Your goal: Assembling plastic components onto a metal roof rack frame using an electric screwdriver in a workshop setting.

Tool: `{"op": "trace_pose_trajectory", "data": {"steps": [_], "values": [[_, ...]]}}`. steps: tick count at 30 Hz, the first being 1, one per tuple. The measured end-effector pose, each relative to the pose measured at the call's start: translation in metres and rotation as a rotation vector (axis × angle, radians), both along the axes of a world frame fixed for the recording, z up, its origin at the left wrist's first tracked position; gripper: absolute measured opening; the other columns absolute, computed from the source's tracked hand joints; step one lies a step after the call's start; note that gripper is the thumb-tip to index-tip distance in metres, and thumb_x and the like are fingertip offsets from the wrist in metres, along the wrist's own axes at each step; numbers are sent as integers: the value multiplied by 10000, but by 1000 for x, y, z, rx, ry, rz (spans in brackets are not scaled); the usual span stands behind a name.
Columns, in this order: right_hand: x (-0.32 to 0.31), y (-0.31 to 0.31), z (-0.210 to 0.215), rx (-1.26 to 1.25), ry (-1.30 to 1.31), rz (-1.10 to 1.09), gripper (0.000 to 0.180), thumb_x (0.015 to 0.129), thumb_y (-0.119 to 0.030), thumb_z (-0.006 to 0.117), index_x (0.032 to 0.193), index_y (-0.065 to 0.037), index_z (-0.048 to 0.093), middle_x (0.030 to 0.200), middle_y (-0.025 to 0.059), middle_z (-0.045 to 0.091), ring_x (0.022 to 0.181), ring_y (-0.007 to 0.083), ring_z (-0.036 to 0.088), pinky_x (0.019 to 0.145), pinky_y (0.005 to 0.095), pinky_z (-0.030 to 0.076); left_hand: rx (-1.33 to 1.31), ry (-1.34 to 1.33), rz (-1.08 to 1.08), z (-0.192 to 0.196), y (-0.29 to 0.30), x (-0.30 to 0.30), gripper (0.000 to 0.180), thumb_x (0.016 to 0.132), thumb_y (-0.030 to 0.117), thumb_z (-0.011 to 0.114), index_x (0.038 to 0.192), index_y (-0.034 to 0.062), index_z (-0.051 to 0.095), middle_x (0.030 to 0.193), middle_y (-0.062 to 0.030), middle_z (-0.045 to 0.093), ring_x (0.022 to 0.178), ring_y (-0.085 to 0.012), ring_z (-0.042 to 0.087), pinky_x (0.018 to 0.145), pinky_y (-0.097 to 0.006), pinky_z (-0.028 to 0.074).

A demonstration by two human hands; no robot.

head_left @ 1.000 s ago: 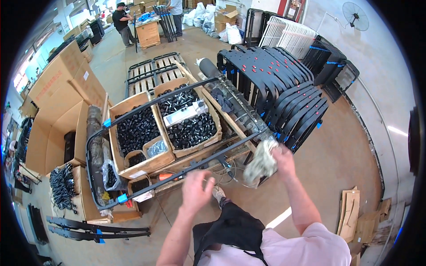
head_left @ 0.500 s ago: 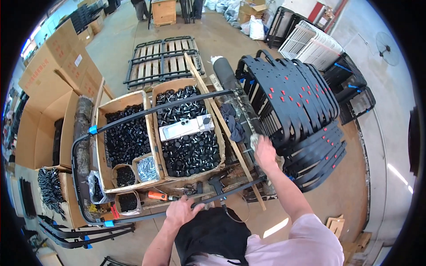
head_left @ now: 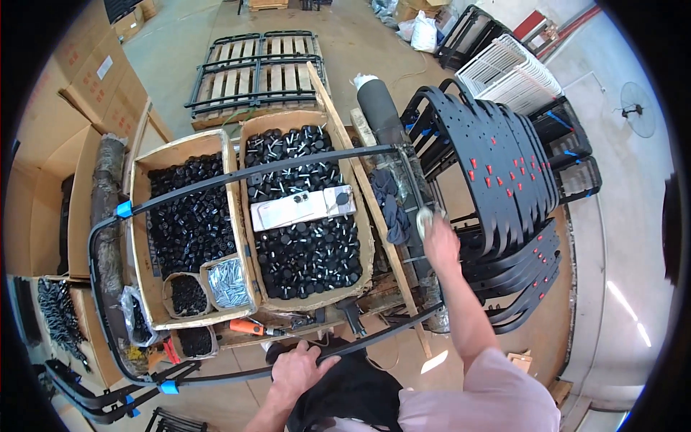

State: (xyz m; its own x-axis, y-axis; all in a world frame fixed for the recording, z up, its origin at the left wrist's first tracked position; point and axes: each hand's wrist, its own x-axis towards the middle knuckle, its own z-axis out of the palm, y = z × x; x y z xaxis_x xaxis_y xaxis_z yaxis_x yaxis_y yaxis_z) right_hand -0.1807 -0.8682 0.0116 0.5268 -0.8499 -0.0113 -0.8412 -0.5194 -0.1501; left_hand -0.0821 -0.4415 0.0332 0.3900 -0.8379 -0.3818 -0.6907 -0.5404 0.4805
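A long black metal frame (head_left: 245, 173) with rounded left corners and blue tape at them lies across two open bins. Its near rail passes under my left hand (head_left: 296, 367), whose fingers curl over it with the thumb along the bar. My right hand (head_left: 440, 245) is closed on a small pale wad (head_left: 425, 218), held against the frame's right-hand bar; the wad's kind is unclear. Beneath the frame, the right bin holds black round feet with screw stems (head_left: 306, 259) and a white box (head_left: 302, 207). Black plastic caps (head_left: 191, 216) fill the left bin.
Loose silver screws (head_left: 228, 282) sit in a small box. An orange-handled tool (head_left: 247, 327) and a black power tool (head_left: 351, 317) lie by the near edge. Stacked black slatted panels (head_left: 497, 158) stand at right, cartons (head_left: 93, 79) at left. A wooden strip (head_left: 374, 216) slants beside the right bin.
The whole view has shifted and come closer. My right hand with the pale wad has slid slightly farther along the right-hand bar. My left hand stays on the near rail.
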Motion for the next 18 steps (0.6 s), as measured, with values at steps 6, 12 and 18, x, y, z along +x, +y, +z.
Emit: {"op": "trace_pose_trajectory", "data": {"steps": [6,12,18], "values": [[73,-84,-5,-62,-146,-44,374,1071,-368,507,1149,-15,599,1068,297,705,989,509,685,857,596,529,24,26,-6,-1,-13,-3,585,909,684,653,890,113,778,939,-125,697,805,-326,755,662,-464,614],[148,-151,-5,-152,-143,-138,376,1036,-388,591,1208,-57,549,1181,265,659,1100,460,679,899,572,555,32,35,-23,-4,-8,-5,603,917,707,622,947,130,795,992,-125,708,828,-338,757,689,-469,620],[152,-165,2,-148,-171,-5,290,1030,-325,578,1235,-119,586,1108,247,670,1094,462,668,896,590,534,85,47,-26,8,-12,-3,636,938,723,573,1016,130,793,1063,-165,723,801,-364,762,675,-462,629]]}}
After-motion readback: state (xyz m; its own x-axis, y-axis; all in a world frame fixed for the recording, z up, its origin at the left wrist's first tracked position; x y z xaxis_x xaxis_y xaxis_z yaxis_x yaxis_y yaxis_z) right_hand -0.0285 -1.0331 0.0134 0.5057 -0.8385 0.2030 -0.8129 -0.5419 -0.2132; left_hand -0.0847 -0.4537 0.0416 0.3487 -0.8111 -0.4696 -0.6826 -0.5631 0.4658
